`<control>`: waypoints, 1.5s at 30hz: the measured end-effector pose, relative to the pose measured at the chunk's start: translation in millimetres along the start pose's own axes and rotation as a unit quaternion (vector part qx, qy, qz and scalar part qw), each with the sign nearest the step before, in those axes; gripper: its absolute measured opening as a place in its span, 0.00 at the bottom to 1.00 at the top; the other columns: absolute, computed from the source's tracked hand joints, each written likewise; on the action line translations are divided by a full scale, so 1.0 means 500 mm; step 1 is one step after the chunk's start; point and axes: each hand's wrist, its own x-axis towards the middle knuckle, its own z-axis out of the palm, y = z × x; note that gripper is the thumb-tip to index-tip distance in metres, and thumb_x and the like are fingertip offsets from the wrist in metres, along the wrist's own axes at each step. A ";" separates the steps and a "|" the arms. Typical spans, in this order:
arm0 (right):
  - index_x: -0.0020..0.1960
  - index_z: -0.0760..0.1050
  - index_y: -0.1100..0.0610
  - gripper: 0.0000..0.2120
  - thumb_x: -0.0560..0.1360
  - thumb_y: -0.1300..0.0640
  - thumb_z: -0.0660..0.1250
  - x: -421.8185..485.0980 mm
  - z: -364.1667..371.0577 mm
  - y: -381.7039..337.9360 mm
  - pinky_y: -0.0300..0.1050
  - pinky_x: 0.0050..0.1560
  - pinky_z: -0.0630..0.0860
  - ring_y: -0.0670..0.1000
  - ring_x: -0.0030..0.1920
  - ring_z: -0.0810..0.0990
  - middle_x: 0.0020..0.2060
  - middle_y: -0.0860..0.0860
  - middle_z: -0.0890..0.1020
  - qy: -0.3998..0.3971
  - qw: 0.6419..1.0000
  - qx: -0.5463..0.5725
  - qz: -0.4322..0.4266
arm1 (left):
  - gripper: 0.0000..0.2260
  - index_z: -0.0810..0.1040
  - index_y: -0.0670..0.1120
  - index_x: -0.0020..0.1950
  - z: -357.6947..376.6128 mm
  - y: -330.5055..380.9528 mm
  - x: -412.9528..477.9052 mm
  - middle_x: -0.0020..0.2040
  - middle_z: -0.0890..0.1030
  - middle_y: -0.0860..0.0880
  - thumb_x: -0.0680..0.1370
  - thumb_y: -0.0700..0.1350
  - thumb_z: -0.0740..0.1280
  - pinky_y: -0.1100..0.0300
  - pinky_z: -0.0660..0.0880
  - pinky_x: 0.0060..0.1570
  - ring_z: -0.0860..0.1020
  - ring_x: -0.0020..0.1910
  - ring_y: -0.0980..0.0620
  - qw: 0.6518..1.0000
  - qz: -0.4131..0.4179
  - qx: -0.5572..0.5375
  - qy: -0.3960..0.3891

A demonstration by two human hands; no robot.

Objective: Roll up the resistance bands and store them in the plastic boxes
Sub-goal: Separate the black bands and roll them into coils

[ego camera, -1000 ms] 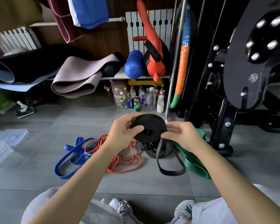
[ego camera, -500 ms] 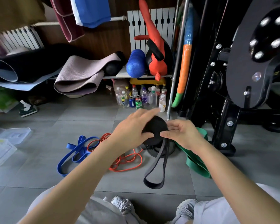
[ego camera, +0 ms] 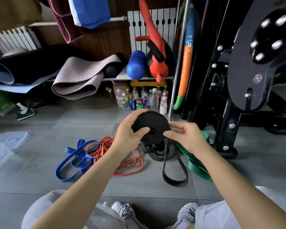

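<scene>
I hold a black resistance band [ego camera: 151,125], wound into a thick coil, above the floor. My left hand [ego camera: 129,134] grips the coil's left side, thumb across its face. My right hand [ego camera: 185,136] pinches the coil's right edge where the loose tail leaves it. That tail hangs down in a loop to the tiles. A blue band [ego camera: 72,160], an orange band [ego camera: 122,156], a green band [ego camera: 196,161] and another black band [ego camera: 157,152] lie loose on the floor below my hands. Clear plastic boxes [ego camera: 1,146] sit at the far left.
A black exercise machine [ego camera: 238,96] stands at the right. Bottles and cans [ego camera: 142,100] stand under a shelf [ego camera: 112,79] holding rolled mats [ego camera: 79,78] and a blue roller. My knees and shoes [ego camera: 122,209] are at the bottom.
The coil has been turned in my hands and is face-on again. My left hand shifted from over its top back to its left side. The hanging tail swung slightly right.
</scene>
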 end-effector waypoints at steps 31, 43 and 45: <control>0.54 0.78 0.57 0.18 0.66 0.67 0.74 0.013 -0.026 -0.013 0.36 0.50 0.79 0.39 0.44 0.83 0.43 0.45 0.83 -0.017 0.998 -0.054 0.023 | 0.24 0.73 0.55 0.66 -0.011 0.027 0.036 0.58 0.76 0.57 0.73 0.35 0.69 0.60 0.71 0.60 0.74 0.60 0.54 0.968 0.017 0.188 -0.166; 0.47 0.80 0.51 0.14 0.70 0.68 0.71 -0.005 -0.021 -0.015 0.37 0.50 0.79 0.46 0.46 0.84 0.40 0.46 0.85 0.018 1.000 0.022 -0.003 | 0.21 0.74 0.57 0.55 0.017 -0.011 -0.010 0.53 0.80 0.50 0.74 0.30 0.67 0.45 0.81 0.45 0.80 0.52 0.50 0.980 -0.116 -0.160 -0.033; 0.46 0.80 0.50 0.14 0.70 0.68 0.71 -0.005 -0.025 -0.017 0.37 0.49 0.79 0.46 0.45 0.84 0.39 0.45 0.85 -0.001 1.000 -0.001 0.002 | 0.18 0.72 0.56 0.54 0.015 -0.011 -0.006 0.53 0.79 0.51 0.75 0.34 0.68 0.48 0.80 0.50 0.79 0.52 0.51 0.989 -0.099 -0.082 -0.069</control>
